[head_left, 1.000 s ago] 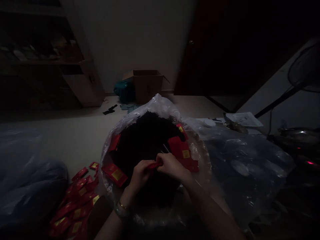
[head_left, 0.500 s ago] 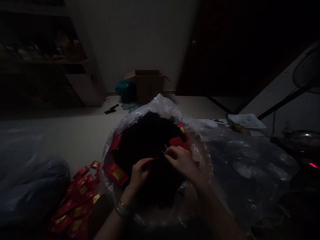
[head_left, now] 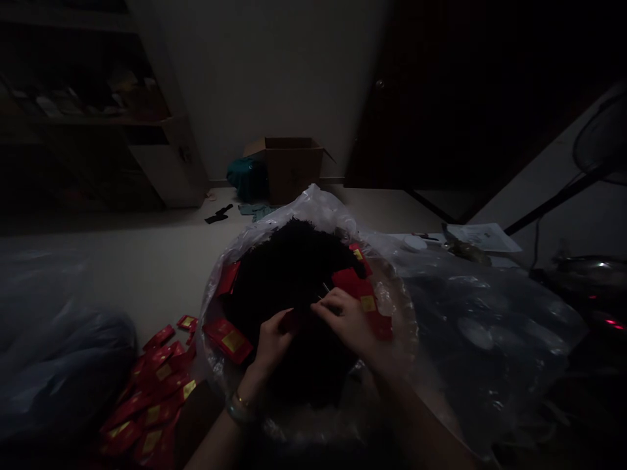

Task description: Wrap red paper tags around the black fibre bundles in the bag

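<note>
1 red packet is pinched in the left hand; the right hand, grip pressed together, has unclear contents.

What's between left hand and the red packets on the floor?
Head view: some dark pile beside the left hand, a gold-labelled red packet, then plastic liner, before the floor packets.
</note>
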The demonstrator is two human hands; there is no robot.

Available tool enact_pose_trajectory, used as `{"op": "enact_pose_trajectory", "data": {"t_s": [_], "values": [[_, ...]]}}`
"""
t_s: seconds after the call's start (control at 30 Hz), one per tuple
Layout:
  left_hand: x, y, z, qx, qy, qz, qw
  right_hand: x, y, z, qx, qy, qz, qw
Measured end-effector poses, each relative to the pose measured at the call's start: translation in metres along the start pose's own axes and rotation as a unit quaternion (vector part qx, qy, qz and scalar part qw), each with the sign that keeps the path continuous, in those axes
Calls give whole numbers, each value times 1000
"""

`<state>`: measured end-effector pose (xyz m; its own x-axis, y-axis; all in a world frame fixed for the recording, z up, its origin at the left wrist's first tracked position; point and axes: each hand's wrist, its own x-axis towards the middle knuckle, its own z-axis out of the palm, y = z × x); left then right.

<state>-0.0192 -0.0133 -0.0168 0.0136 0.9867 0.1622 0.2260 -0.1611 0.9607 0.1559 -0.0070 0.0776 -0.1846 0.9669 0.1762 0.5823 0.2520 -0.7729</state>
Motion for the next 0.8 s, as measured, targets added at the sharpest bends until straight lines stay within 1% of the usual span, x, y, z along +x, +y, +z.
{"op": "enact_pose_trajectory", "data": {"t_s": [0.07, 0.13, 0.23, 0.3, 0.37, 0.43, 0.47, 0.5, 0.57, 0.63, 0.73, 0.8], "values": [[2, 3, 1, -49, -17, -38, 998, 0, 6, -15, -28, -53, -2, 998], [3, 7, 1, -96, -42, -66, 992, 0, 7, -21, -48, -82, -14, 995], [2, 13, -1, -142, -81, -98, 982, -1, 1, -16, -24, -84, -48, 995], [1, 18, -2, -159, -108, -111, 975, 1, -3, -10, -24, -123, -72, 989], [-1, 21, -3, -161, -140, -113, 970, 5, -6, -6, -59, -163, -74, 982], [-2, 22, -3, -156, -167, -112, 967, 10, -6, -6, -91, -181, -64, 977], [-2, 23, -3, -156, -169, -114, 967, 13, -5, -6, -94, -183, -59, 977], [-1, 22, -3, -156, -159, -118, 968, 15, -3, -7, -88, -184, -56, 977], [0, 21, -3, -152, -111, -127, 974, 18, 0, -5, -55, -181, -45, 981], [2, 21, -4, -137, -68, -133, 979, 20, 5, 0, -8, -169, -19, 985], [3, 22, -5, -109, -51, -138, 983, 20, 14, 13, 71, -132, 34, 988], [3, 23, -6, -105, -37, -140, 984, 20, 19, 22, 98, -121, 60, 986]]}}
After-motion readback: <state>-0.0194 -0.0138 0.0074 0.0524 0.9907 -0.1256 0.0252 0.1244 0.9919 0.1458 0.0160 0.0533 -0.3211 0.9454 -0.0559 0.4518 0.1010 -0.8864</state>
